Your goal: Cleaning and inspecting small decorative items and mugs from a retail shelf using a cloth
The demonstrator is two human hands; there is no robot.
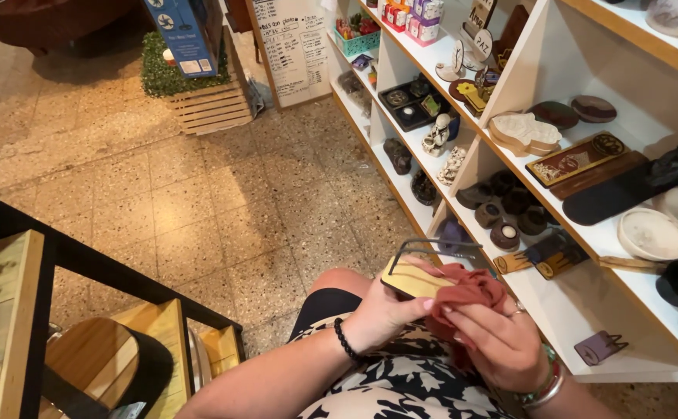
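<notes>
My left hand (385,314) grips a small wooden block (413,281) that has a bent dark metal wire frame (432,248) fixed to it. My right hand (498,341) presses a bunched reddish-brown cloth (471,293) against the right side of the block. Both hands are held above my lap, just in front of the lower shelf of a white shelving unit (579,310). A dark bead bracelet is on my left wrist, and bangles and a ring are on my right hand.
The white shelving unit holds wooden boards (579,159), bowls (653,233), small dark dishes (506,206) and figurines (436,136). A wooden crate with greenery (199,97) and a whiteboard (292,46) stand on the tiled floor (199,202). A dark-framed wooden table (13,295) is at left.
</notes>
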